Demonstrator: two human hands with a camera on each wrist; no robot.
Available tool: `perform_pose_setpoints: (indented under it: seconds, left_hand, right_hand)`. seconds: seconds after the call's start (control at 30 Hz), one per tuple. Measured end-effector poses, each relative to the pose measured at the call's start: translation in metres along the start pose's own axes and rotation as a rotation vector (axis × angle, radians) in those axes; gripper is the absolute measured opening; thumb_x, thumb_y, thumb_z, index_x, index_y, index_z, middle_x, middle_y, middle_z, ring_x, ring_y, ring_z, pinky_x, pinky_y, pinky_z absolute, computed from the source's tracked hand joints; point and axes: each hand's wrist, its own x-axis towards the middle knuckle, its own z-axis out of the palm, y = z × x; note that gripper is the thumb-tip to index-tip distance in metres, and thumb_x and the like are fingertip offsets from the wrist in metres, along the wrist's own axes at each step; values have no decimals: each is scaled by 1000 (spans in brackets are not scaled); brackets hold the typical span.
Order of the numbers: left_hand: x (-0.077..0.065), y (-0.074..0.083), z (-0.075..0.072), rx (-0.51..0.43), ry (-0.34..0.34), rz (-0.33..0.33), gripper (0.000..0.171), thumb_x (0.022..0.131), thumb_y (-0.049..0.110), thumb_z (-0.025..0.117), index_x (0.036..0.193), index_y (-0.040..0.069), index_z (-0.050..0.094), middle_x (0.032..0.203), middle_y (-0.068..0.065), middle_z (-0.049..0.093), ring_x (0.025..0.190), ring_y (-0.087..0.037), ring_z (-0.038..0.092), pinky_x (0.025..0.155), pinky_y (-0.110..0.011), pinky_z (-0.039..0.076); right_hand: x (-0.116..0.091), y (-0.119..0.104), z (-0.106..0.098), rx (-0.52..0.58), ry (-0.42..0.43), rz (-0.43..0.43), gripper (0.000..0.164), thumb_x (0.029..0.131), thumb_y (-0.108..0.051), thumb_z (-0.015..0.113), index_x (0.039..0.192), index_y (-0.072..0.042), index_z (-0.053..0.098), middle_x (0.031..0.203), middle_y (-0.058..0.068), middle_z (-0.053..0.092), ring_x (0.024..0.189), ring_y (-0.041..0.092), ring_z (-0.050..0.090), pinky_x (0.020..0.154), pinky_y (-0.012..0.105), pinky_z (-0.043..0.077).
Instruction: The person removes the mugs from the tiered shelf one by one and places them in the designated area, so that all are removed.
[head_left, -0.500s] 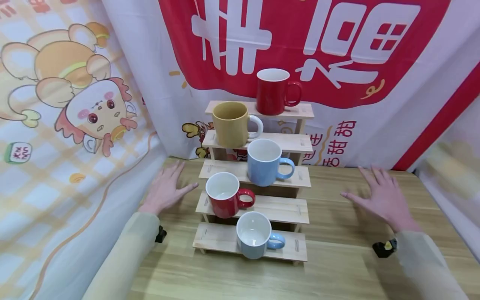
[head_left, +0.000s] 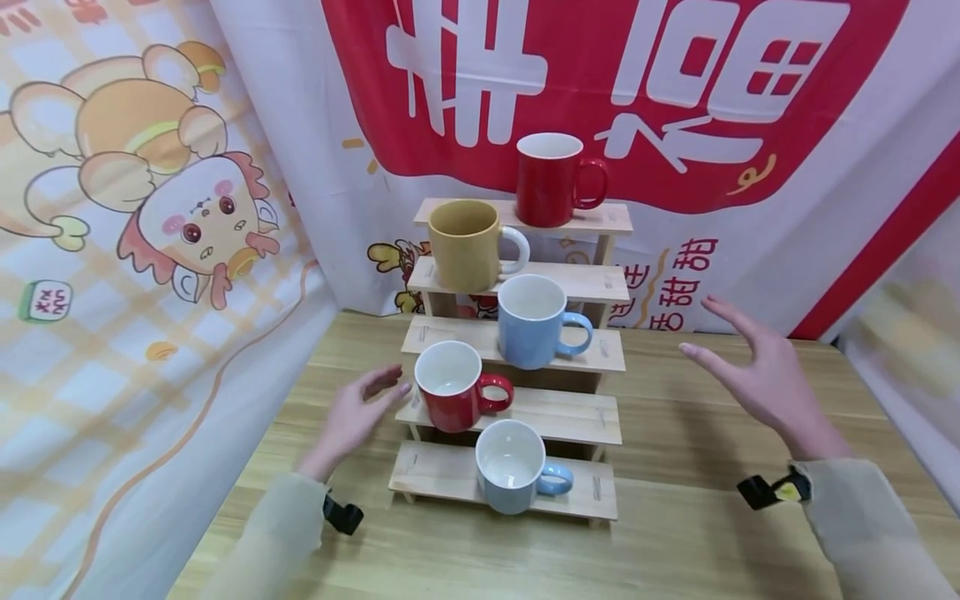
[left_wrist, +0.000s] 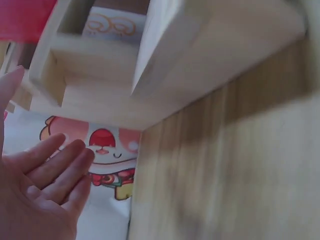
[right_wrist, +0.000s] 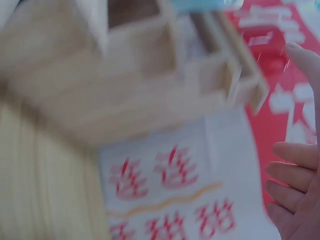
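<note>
A stepped wooden rack (head_left: 558, 414) carries several mugs, one per step. From the top they are a red mug (head_left: 547, 187), a tan mug (head_left: 463, 254) with a white handle, a blue mug (head_left: 528, 329), a second red mug (head_left: 453, 400) and a lower blue mug (head_left: 510, 479). My left hand (head_left: 358, 421) holds nothing and is just left of the lower red mug, apart from it. In the left wrist view its fingers (left_wrist: 65, 165) are extended. Off the rack's right side, my right hand (head_left: 776, 383) hovers empty, thumb and fingers spread apart.
Under the rack lies a wood-grain table (head_left: 660, 550). A white and red printed cloth (head_left: 637, 83) hangs right behind it. At the left is a checked cloth (head_left: 112, 350) with a cartoon animal.
My left hand has left its flat spread on the table and come right and nearer, towards the lower red mug. My right hand has risen from the table and turned on its side.
</note>
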Motion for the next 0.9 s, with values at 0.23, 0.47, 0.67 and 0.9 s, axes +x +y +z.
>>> perform_pose_setpoints:
  seconds: [0.23,0.47,0.67,0.9]
  left_hand:
    - [-9,-1,19,-203,31,-59,64,90,39,80,137,2,60,135,-17,62,125,-32,57,104,-42,49]
    - [-8,1,29,-335,78,-125,60,89,28,83,136,0,59,136,-20,61,125,-32,57,102,-31,50]
    - [-8,0,33,-454,90,-175,59,89,19,83,137,-2,57,137,-22,59,125,-31,57,97,-26,52]
    - [-12,-3,33,-458,107,-192,55,90,17,81,136,0,58,134,-20,61,121,-27,59,94,-24,53]
  right_hand:
    - [-5,-47,7,123,60,-150,63,94,-43,74,151,-37,49,157,-2,44,147,30,31,109,77,21]
    - [5,-79,16,271,82,-239,52,96,-32,74,145,-32,58,150,-7,52,143,18,39,114,67,26]
    - [28,-103,13,310,117,-293,51,94,-31,76,143,-28,60,145,-7,56,138,14,45,115,54,35]
    - [76,-129,-3,375,126,-204,56,94,-40,74,146,-30,57,149,-8,53,140,13,43,114,43,39]
